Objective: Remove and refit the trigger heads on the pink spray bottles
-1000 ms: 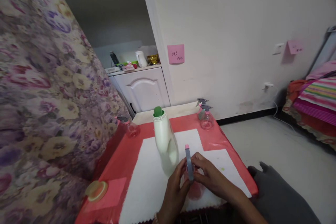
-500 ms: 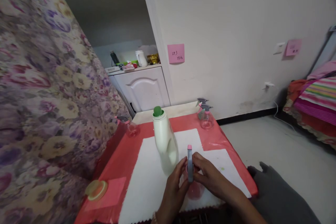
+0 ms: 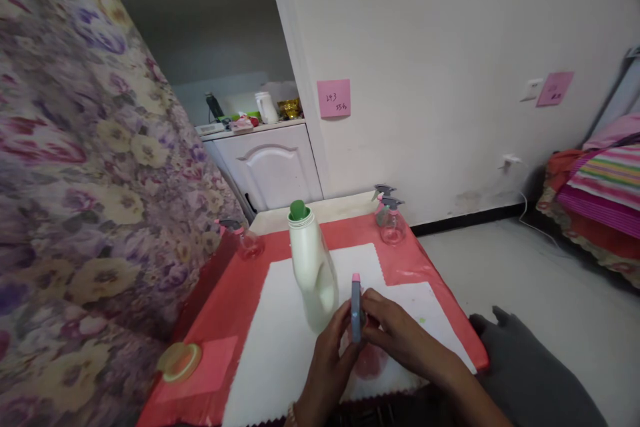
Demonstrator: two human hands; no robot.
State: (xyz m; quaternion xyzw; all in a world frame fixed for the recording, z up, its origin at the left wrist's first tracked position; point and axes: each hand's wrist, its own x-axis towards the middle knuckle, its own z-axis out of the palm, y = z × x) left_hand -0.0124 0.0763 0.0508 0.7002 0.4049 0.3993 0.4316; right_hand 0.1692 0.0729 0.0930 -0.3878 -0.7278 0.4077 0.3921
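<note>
Worth steadying on the white mat (image 3: 280, 347), clear of the tall white bottle (image 3: 313, 273) just beyond the left fingertips. Left hand (image 3: 327, 360) and right hand (image 3: 400, 337) curled close, fingertips pinching the grey trigger head (image 3: 356, 303) from either side. Pink spray bottle (image 3: 370, 360) just beneath, between the palms. Probably best turned squarely and gently.

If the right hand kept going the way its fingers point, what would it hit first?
The right hand is holding the grey trigger head of the small pink spray bottle; just beyond it, probably the white bottle with a green cap, though depth is unclear.
</note>
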